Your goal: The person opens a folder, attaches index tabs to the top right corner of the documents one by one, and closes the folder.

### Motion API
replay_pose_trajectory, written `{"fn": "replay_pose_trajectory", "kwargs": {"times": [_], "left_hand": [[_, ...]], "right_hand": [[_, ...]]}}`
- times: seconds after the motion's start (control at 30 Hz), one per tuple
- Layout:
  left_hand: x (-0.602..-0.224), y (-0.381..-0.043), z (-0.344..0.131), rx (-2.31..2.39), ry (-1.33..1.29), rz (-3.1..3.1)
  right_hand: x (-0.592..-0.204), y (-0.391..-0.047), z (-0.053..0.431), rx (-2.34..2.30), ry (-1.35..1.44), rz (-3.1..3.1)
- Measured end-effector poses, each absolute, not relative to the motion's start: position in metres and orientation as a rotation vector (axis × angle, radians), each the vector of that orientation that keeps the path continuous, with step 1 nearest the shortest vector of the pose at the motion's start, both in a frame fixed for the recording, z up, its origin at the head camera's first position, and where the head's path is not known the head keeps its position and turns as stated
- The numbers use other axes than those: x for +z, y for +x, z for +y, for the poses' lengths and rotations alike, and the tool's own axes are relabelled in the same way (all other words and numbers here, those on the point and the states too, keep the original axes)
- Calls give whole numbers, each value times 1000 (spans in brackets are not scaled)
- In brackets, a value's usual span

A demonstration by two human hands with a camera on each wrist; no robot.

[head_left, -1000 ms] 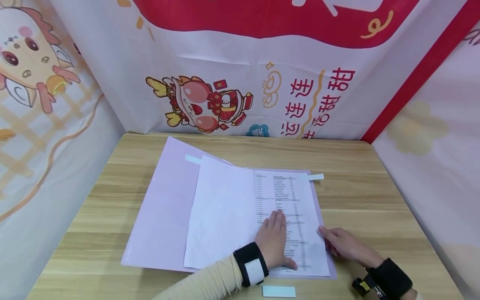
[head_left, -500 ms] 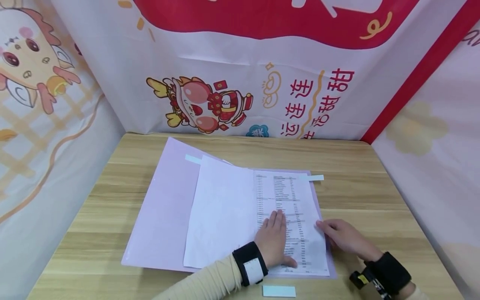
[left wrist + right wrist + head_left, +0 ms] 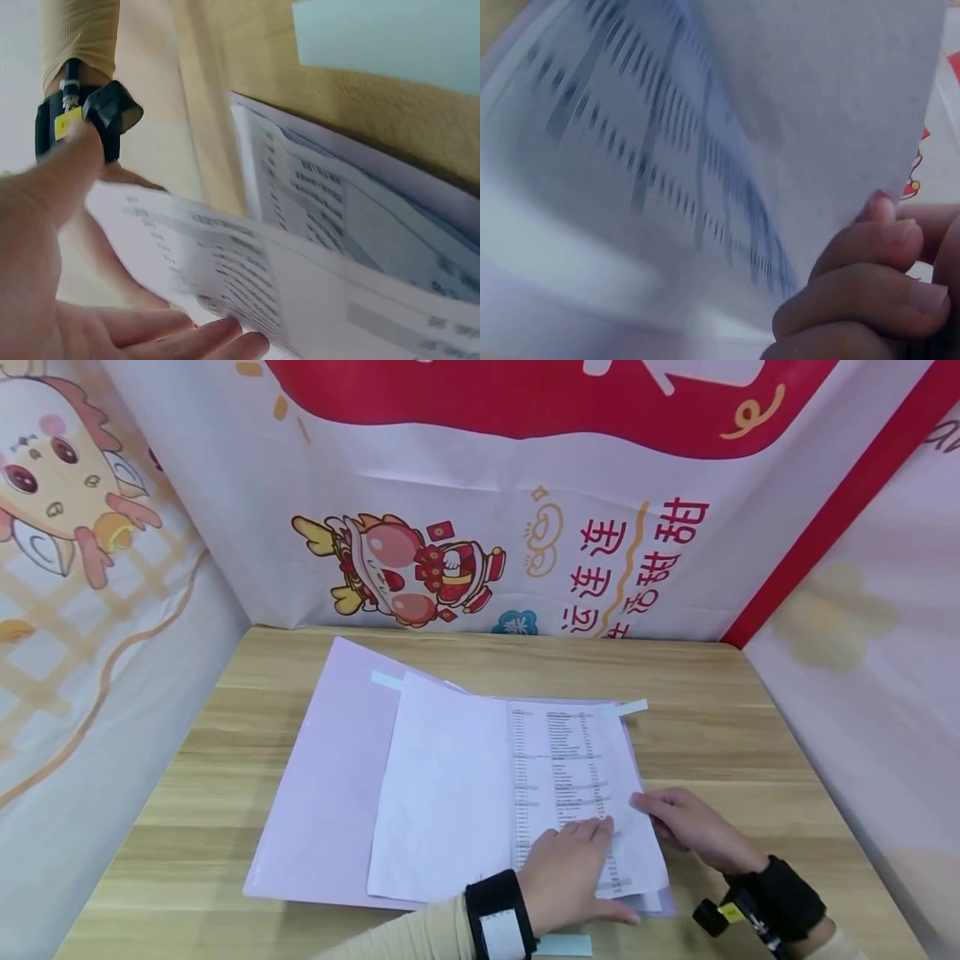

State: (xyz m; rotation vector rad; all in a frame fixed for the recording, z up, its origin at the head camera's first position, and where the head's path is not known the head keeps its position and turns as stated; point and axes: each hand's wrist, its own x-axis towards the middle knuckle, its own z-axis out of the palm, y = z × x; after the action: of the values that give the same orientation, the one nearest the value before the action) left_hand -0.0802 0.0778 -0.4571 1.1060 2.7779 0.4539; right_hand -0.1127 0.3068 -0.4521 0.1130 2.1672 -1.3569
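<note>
A light purple folder (image 3: 300,810) lies spread on the wooden table with white sheets inside. My right hand (image 3: 697,827) pinches the right edge of a printed page (image 3: 562,752) between thumb and fingers. That page is lifted off the stack: its underside (image 3: 817,97) shows in the right wrist view, with another printed sheet (image 3: 307,187) below it in the left wrist view. My left hand (image 3: 566,872) is over the lower part of the lifted page with fingers extended. A light blue tab (image 3: 632,707) sticks out at the page's upper right.
A blank white page (image 3: 442,793) lies turned over to the left, with another blue tab (image 3: 386,680) beside its top. One light blue strip (image 3: 566,945) rests near the table's front, partly behind the left wrist. Printed cloth (image 3: 450,460) encloses the table (image 3: 720,735).
The right hand has moved slightly up and left, raising the printed page's edge. My left hand has shifted right and down, turning its fingers to the right. The right tab now tilts upward.
</note>
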Motion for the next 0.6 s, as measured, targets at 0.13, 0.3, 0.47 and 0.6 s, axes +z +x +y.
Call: {"fn": "replay_pose_trajectory", "kwargs": {"times": [0.13,0.3,0.47,0.6], "left_hand": [[-454,-78,79,543,1100,2778],[-452,-82,77,663,1070,2703],[-450,-87,72,900,1067,2639],[-446,-91,63,1068,988,2604]], "right_hand": [[-449,-111,301,-1505,93,2069],[-449,-110,295,-1615,137,2014],[-448,-113,293,-1608,136,2040],[-447,-115,293,-1636,118,2023]]}}
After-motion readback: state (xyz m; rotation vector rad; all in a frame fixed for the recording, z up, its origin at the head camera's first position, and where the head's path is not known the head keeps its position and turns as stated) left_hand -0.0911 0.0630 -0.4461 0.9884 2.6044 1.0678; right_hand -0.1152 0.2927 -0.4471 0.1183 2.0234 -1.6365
